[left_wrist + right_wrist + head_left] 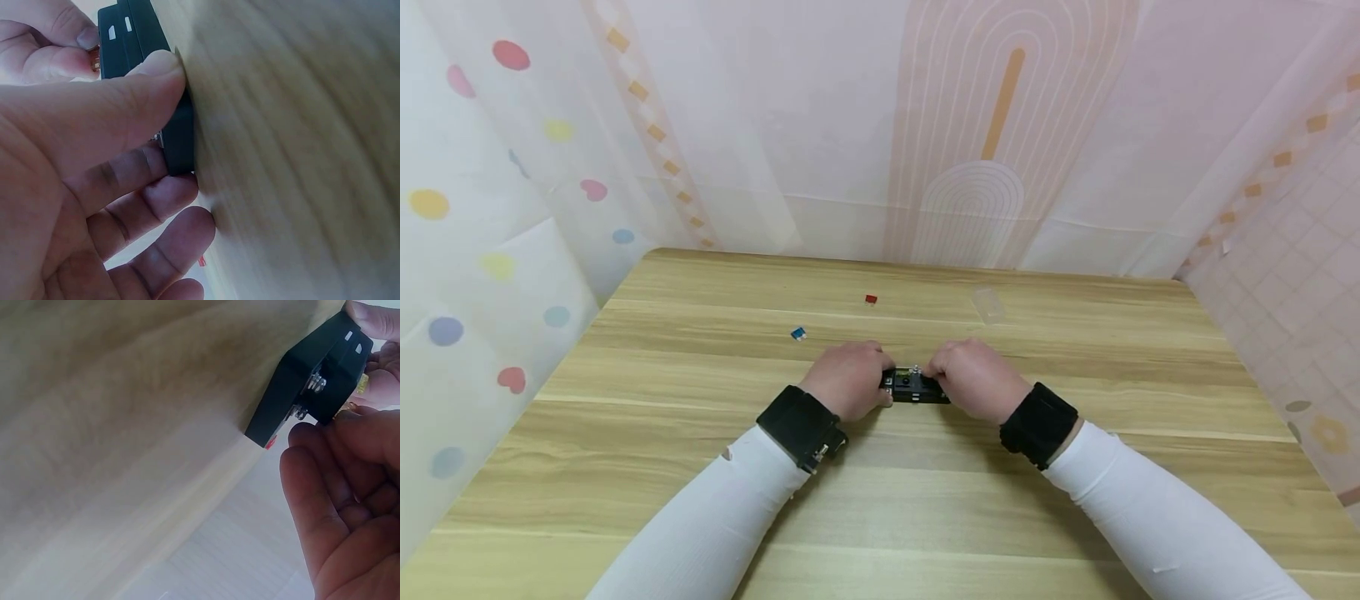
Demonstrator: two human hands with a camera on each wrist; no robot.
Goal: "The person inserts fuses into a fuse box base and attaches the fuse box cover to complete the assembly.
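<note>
A small black block (914, 388) with metal screws on top lies on the wooden table (880, 517), between both hands. My left hand (874, 385) grips its left end: the thumb (144, 81) presses one side and the fingers (156, 194) curl round the other. My right hand (937, 377) is at the right end, fingers curled. In the left wrist view its thumb and a finger pinch a small amber piece (95, 59) at the block's face. The right wrist view shows the block (312, 375) from the side, with the right fingers (337, 487) just below it.
Beyond the hands, a small blue piece (798, 333), a small red piece (871, 298) and a clear plastic cover (988, 305) lie on the table. Patterned curtains close in the table at the back and on both sides.
</note>
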